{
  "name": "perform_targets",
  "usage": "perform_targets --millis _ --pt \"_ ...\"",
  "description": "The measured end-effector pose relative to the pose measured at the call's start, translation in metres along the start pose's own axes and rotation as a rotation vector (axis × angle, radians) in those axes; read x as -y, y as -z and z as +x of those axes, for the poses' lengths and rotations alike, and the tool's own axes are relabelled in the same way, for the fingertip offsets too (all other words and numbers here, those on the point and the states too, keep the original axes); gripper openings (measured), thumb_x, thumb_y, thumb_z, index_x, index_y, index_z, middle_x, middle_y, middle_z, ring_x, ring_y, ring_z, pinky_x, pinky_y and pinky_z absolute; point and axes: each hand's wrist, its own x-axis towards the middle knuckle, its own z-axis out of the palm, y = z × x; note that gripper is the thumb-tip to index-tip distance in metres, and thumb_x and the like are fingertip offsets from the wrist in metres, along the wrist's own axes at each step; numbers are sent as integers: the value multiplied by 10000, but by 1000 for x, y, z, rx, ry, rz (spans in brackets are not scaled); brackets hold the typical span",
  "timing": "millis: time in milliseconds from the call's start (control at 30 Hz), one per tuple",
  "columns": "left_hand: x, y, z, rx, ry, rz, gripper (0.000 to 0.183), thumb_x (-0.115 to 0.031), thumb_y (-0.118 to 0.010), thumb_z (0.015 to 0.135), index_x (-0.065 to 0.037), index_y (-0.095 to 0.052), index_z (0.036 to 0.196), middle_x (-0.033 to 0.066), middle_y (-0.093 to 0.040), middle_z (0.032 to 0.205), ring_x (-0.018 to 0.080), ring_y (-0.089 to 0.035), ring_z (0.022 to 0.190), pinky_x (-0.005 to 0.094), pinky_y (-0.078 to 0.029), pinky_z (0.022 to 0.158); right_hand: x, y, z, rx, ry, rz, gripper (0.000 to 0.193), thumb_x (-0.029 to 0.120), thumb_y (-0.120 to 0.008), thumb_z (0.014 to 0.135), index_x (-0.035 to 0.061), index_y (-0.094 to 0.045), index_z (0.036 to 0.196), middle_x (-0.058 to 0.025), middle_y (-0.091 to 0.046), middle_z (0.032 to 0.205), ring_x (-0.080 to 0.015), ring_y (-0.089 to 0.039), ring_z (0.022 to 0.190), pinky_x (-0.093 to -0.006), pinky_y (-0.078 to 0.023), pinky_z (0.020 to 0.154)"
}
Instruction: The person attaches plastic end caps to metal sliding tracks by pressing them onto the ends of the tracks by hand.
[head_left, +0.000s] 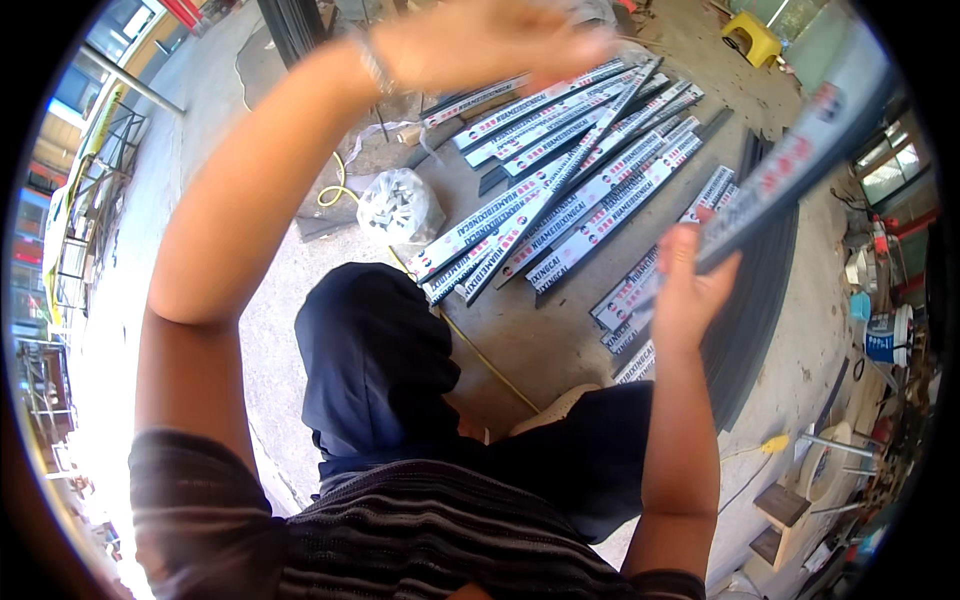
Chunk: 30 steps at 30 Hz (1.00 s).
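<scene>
My right hand [692, 290] grips the lower end of a long dark profile strip [790, 165] with a white printed film on its face. The strip slants up to the right, blurred by motion, and its far end runs out of view. My left hand [485, 48] is raised at the top of the picture, a clear band round its wrist. Its fingers look stretched out, though smeared, and nothing shows in them. Below it on the floor lie several similar film-covered strips [585, 185], some crossing over others. More such strips [640, 290] lie beside my right hand.
A clear bag of small grey pieces [400, 207] sits left of the strips. Dark bare strips [755, 310] lie along the right. A yellow stool [752, 40] stands at the far right. A yellow cord [490, 363] crosses the floor by my knees. Tools and a bucket [887, 337] crowd the right edge.
</scene>
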Motion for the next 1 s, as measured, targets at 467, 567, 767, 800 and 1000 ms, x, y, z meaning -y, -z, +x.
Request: perform_targets --millis 467,567,767,800,1000 --pt "343 -216 -243 219 939 407 294 -92 -625 812 -200 -636 1086 119 -531 1189 319 -551 1097 423 -484 881 12 5 29 -221 9 46 558 390 -431 987 1 -325 1373 -59 -515 747 -94 -431 533 -261 -394 476" --pt "338 -216 -234 244 930 469 247 -194 -634 823 -203 -628 1070 96 -514 1141 308 -529 1107 428 -503 845 12 8 33 -269 -63 78 502 370 -420 993 16 -366 1345 -52 -512 744 -90 -414 526 -263 -383 473" --pt "331 -163 -256 132 922 284 210 -235 -554 825 -64 -675 838 212 -660 862 368 -639 875 450 -505 779 16 18 36 -275 -202 263 444 333 -419 998 6 -413 1298 -51 -507 743 -103 -413 542 -265 -386 491" --pt "328 -157 -263 129 941 306 210 -235 -554 825 -64 -675 838 212 -660 862 368 -639 875 450 -505 779 18 20 36 -283 -241 293 437 321 -411 1000 -2 -410 1294 -48 -503 740 -102 -408 554 -265 -381 499" --pt "327 -145 -282 172 902 338 153 -202 -585 798 -111 -685 869 159 -678 861 342 -653 843 435 -513 764 23 42 30 -276 -365 413 334 200 -504 972 4 -476 1240 -1 -452 760 -56 -370 572 -200 -350 506"
